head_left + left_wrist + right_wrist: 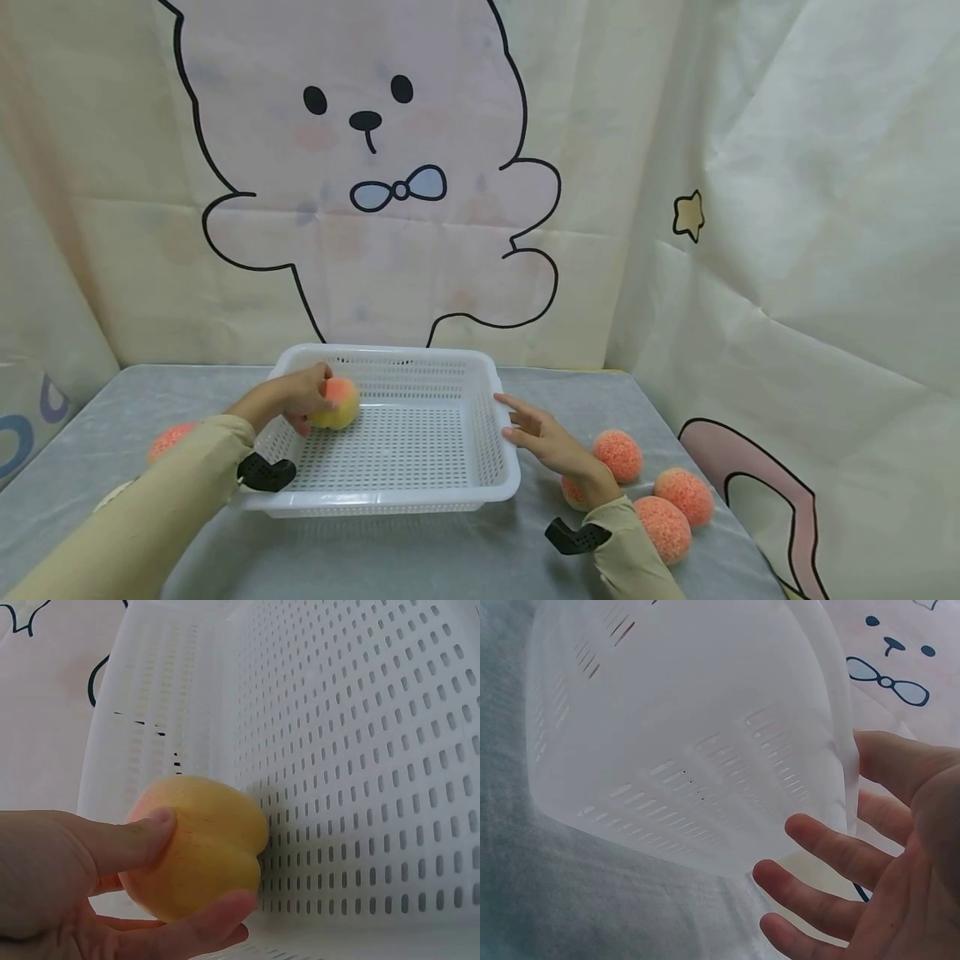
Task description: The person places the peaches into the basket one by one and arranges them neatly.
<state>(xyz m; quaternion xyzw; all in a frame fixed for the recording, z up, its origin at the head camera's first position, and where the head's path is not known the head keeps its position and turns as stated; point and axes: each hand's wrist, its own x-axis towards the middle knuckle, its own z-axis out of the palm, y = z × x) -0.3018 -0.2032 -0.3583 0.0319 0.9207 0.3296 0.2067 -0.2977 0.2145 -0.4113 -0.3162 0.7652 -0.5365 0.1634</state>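
Head: peach (346, 408), inside basket (390, 502), left end; contact with floor uncertain. Left wrist: left hand (52, 877), thumb and fingers gripping peach; light grip advisable, release low. Right wrist: right hand (915, 847), fingers spread at rim (838, 690); gentle steadying enough.

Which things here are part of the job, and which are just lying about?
In the job:
peach, gripped by left hand
white basket, peach inside
right hand, at the basket

Apparently just lying about:
four orange balls, at right
orange thing, partly hidden by left sleeve
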